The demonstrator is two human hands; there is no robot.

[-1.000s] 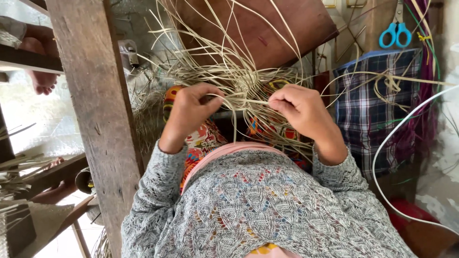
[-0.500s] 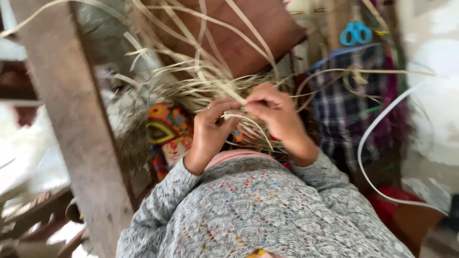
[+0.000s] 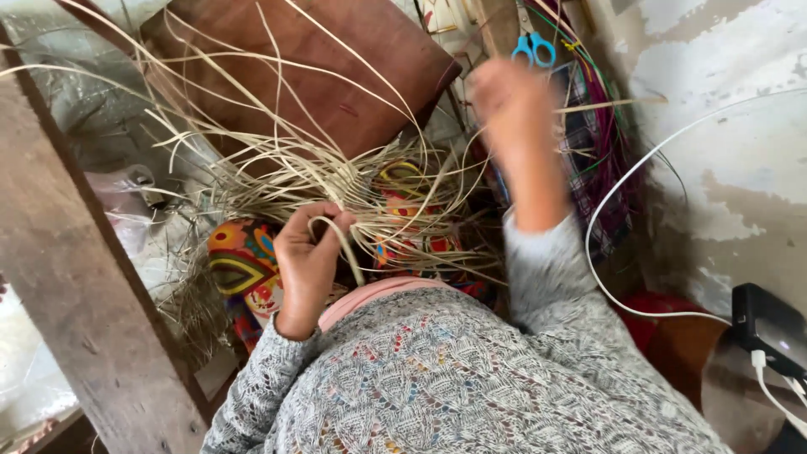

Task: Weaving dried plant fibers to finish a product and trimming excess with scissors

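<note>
The left hand (image 3: 309, 256), at the centre left of the frame, pinches a looped pale straw strand (image 3: 340, 240) between thumb and fingers, holding it against the tangled bundle of straw strips (image 3: 336, 172) that fans toward the upper left. The right hand (image 3: 513, 105) is raised in the upper middle and blurred; whether it grips anything I cannot tell. Colourful patterned cloth (image 3: 239, 269) lies under the straw. Blue scissors (image 3: 534, 49) hang at the top, a brown board (image 3: 336, 76) behind, a white cable (image 3: 639, 160) at right.
</note>
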